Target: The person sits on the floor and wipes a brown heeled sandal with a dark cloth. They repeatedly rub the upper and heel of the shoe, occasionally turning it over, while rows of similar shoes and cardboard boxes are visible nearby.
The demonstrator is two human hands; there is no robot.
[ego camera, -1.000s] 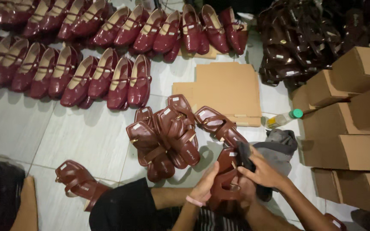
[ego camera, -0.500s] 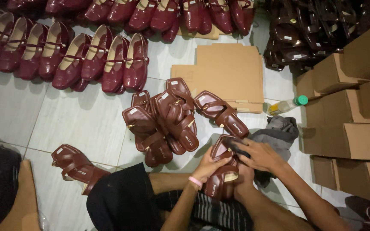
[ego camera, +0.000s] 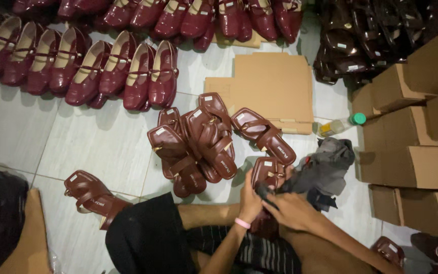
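Held upright between both hands (ego camera: 272, 200), long axis pointing away toward the sandal pile (ego camera: 198, 142): one maroon sandal (ego camera: 268, 175), left hand (ego camera: 250, 199) clasping its side, right hand (ego camera: 291, 209) gripping nearer.

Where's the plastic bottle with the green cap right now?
The bottle lies on the tiled floor, right of the flat cardboard sheet, beside the stacked boxes.

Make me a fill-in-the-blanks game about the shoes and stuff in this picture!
1. Both hands, left hand and right hand, hold one dark red ____.
2. The left wrist wears a ____ band.
3. The bottle by the boxes has a ____ cap.
4. The flat cardboard lies on the white ____ floor.

Missing words: sandal; pink; green; tiled
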